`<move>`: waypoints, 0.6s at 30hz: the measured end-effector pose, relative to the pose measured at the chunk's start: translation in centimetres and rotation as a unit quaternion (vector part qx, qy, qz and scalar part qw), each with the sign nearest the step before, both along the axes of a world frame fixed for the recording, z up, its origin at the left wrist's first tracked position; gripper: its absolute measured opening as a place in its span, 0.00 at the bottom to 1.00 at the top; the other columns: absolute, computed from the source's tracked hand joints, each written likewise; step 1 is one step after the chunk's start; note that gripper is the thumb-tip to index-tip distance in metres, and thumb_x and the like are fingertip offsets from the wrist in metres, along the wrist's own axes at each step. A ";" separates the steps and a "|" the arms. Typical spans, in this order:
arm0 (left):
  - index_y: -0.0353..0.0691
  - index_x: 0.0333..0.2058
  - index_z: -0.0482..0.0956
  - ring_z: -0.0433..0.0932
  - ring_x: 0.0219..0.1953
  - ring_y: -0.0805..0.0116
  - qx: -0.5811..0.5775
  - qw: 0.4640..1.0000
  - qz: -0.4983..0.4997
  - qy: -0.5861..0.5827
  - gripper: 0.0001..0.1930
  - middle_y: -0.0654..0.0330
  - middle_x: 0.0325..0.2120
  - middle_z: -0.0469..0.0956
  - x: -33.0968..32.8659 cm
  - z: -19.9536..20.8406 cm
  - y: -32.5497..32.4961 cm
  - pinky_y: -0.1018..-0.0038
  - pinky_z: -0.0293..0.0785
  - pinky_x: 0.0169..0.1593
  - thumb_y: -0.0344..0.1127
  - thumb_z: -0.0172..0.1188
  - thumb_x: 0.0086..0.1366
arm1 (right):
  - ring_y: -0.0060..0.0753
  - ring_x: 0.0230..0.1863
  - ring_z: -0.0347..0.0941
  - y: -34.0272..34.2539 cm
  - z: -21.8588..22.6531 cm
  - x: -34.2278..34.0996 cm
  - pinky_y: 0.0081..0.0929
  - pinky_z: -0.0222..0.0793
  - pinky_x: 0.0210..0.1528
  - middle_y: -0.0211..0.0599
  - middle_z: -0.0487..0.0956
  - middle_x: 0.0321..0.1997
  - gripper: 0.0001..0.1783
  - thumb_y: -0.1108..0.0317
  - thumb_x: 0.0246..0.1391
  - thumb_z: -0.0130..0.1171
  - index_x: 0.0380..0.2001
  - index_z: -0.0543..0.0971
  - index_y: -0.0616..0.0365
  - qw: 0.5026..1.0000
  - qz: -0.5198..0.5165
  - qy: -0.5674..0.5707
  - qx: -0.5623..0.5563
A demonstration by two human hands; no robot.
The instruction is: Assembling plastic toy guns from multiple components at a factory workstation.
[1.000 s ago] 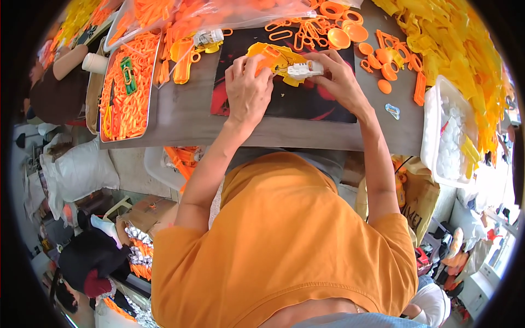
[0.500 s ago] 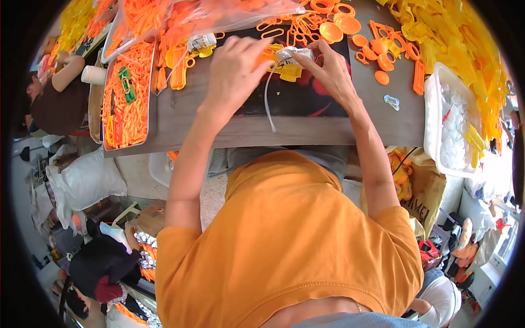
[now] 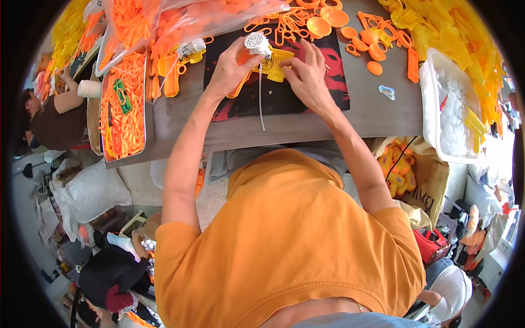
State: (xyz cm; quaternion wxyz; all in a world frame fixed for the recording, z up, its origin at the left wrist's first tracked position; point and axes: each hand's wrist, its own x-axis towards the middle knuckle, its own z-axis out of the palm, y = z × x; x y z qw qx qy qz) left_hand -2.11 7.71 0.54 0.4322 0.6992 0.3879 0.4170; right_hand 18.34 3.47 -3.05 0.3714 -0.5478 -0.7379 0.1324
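Note:
My left hand [image 3: 229, 66] grips a white plastic part [image 3: 256, 42] with a round, patterned face between thumb and fingers. An orange-and-yellow plastic piece [image 3: 277, 57] sits just right of it, with thin dark wires between the two. From this cluster a narrow white strip [image 3: 261, 101] hangs toward me over a dark mat with red marks [image 3: 240, 106]. My right hand [image 3: 310, 82] is at the yellow piece's right end, thumb and forefinger pinched together; what they hold is too small to tell. A similar white-and-yellow part [image 3: 191, 50] rests farther left.
A tray of small orange pieces [image 3: 127, 134] with a green item on it stands at left. Orange rings and cups [image 3: 377, 52] lie at the far right. A white bin [image 3: 428, 115] holds whitish pieces. Bagged orange parts [image 3: 186, 24] and heaped yellow parts [image 3: 454, 33] crowd the back.
The white part has turned so its round patterned face shows, and it is now in my left hand. My right hand has moved off it, slightly left and lower, to the yellow piece.

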 end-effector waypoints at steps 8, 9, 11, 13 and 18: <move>0.40 0.55 0.72 0.69 0.57 0.57 0.176 0.976 0.002 0.127 0.23 0.57 0.51 0.75 0.0 -1.9 0.8 0.62 0.55 0.65 0.33 0.64 0.61 | 0.75 0.74 0.25 -0.5 -0.7 -4.3 0.62 0.27 0.72 0.74 0.34 0.73 0.19 0.64 0.49 0.56 0.44 0.81 0.59 0.984 -0.073 0.114 -0.114; 0.41 0.56 0.72 0.69 0.58 0.60 0.195 0.970 -0.004 0.148 0.23 0.58 0.52 0.75 0.0 -1.6 0.7 0.64 0.57 0.65 0.32 0.62 0.62 | 0.74 0.74 0.22 -0.3 -0.6 -4.4 0.60 0.24 0.72 0.76 0.31 0.72 0.21 0.63 0.47 0.57 0.45 0.81 0.60 0.981 -0.075 0.118 -0.130; 0.42 0.57 0.72 0.69 0.58 0.62 0.215 0.962 -0.012 0.168 0.22 0.60 0.53 0.75 0.0 -1.4 0.7 0.67 0.58 0.65 0.30 0.61 0.64 | 0.73 0.74 0.22 -0.1 0.0 -4.5 0.59 0.23 0.72 0.75 0.31 0.73 0.21 0.63 0.46 0.58 0.45 0.81 0.59 0.976 -0.081 0.131 -0.157; 0.42 0.57 0.70 0.68 0.59 0.57 0.193 0.972 -0.015 0.132 0.24 0.58 0.53 0.75 0.1 -1.4 0.6 0.62 0.53 0.66 0.33 0.62 0.62 | 0.73 0.74 0.21 -0.2 0.2 -4.5 0.58 0.22 0.72 0.74 0.31 0.73 0.22 0.62 0.46 0.59 0.45 0.81 0.59 0.969 -0.085 0.144 -0.182; 0.43 0.58 0.69 0.69 0.58 0.60 0.179 0.975 -0.004 0.130 0.23 0.59 0.52 0.74 0.0 -2.3 1.0 0.62 0.53 0.66 0.33 0.60 0.64 | 0.69 0.75 0.22 -0.3 -1.2 -3.9 0.57 0.21 0.73 0.69 0.32 0.74 0.20 0.59 0.46 0.61 0.43 0.83 0.53 0.974 -0.066 0.156 -0.150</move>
